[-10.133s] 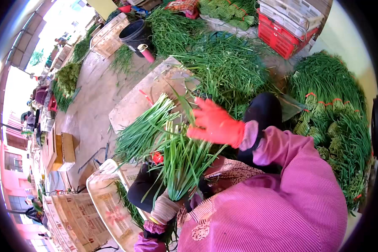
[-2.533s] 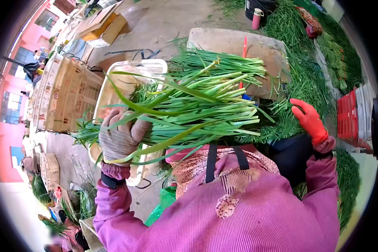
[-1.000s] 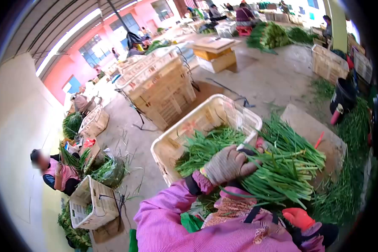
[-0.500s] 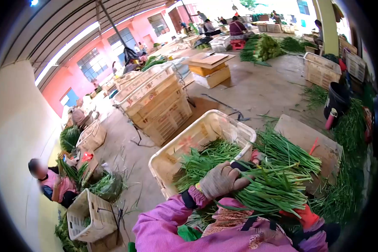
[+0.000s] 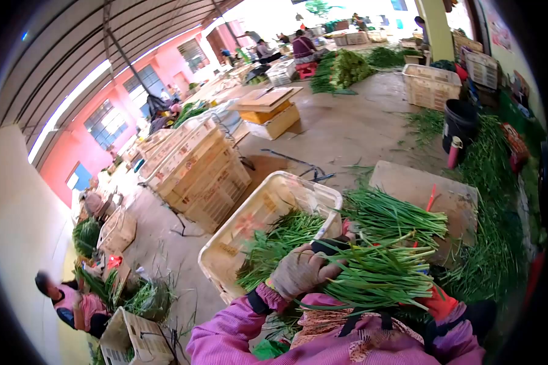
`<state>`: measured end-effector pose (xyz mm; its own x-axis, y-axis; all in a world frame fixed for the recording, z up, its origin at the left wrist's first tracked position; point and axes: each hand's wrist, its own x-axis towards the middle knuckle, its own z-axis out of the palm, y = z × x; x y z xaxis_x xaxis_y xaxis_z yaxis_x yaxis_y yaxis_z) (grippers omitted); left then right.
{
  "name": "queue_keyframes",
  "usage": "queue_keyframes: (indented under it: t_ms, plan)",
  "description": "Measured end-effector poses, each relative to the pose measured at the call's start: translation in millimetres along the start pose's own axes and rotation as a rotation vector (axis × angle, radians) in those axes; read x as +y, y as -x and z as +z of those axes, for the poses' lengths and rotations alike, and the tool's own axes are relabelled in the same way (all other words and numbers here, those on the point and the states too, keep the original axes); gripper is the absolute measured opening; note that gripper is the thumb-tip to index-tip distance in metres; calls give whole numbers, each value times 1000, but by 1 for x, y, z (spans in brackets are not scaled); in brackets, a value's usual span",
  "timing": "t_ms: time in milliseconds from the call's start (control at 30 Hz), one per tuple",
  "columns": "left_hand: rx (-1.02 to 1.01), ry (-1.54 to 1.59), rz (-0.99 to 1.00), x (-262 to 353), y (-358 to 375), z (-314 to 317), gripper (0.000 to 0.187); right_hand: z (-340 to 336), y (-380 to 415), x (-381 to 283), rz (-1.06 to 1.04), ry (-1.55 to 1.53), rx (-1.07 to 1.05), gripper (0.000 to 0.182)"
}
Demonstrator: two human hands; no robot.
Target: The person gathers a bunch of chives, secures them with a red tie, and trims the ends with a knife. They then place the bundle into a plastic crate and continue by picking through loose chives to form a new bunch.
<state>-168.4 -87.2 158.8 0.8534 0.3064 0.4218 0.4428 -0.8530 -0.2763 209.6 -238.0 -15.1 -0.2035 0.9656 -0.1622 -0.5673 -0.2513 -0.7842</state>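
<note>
A bunch of long green chives (image 5: 377,277) lies across my lap, its pale stem ends pointing right. My left hand (image 5: 299,272), in a grey glove, is closed around the leafy end. At the stem end is my right hand (image 5: 438,303), in a red glove, gripping the bunch from below with its fingers mostly covered. Beside my left fingers sits a dark object (image 5: 330,245) that I cannot make out. Just beyond, a second pile of chives (image 5: 399,213) rests on a flat board (image 5: 456,204). To the left, a white plastic crate (image 5: 210,261) holds more greens (image 5: 280,243).
Stacked crates (image 5: 204,173) stand ahead on the left. A dark bucket (image 5: 460,125) and pink bottle (image 5: 453,152) are at right, near loose greens (image 5: 487,225). Another person (image 5: 79,304) sits at lower left by a crate (image 5: 143,344). Several people work farther back.
The whole view has shifted, with most surroundings now farther left. Both hands remain on the bunch of chives, with little other visible movement.
</note>
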Motion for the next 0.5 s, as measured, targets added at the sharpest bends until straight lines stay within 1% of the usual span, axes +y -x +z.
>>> queue_keyframes:
  t_ms: [33,67,100,133,167,200,233,300,333,367,400,433,467,500]
  plan:
    - [-39,24,-18,-1,0,1,26,-1,4,0,-8,-3,10,51]
    - [-132,87,-22,-3,-3,-3,21,-2,10,-1,-17,10,30,51]
    - [-130,155,-39,-2,-7,-5,20,-3,19,2,-22,57,52,51]
    - [-125,107,-6,-1,-13,-7,20,-5,25,9,-37,125,61,51]
    - [-157,133,-3,0,-17,-10,28,-8,26,17,-72,179,28,51]
    - [-71,8,7,1,-10,-2,27,11,25,3,-115,-30,-102,51]
    - [-116,-6,20,-2,-4,4,31,31,16,-9,-163,-232,-262,51]
    - [27,-64,30,1,5,19,37,18,11,5,6,-218,-221,50]
    - [14,-57,53,-2,6,22,37,71,29,-44,165,-100,105,50]
    - [-3,-57,65,-4,4,23,38,58,25,-33,157,-104,116,50]
    - [-1,-54,70,-3,2,26,38,35,15,-12,48,-243,-122,50]
    - [14,-67,86,-2,-1,28,38,31,9,-6,-62,-378,-363,50]
    - [27,-80,103,-1,-3,29,38,29,11,1,-205,-318,-402,49]
    - [25,-77,106,-3,-2,35,38,25,13,4,-207,-322,-398,49]
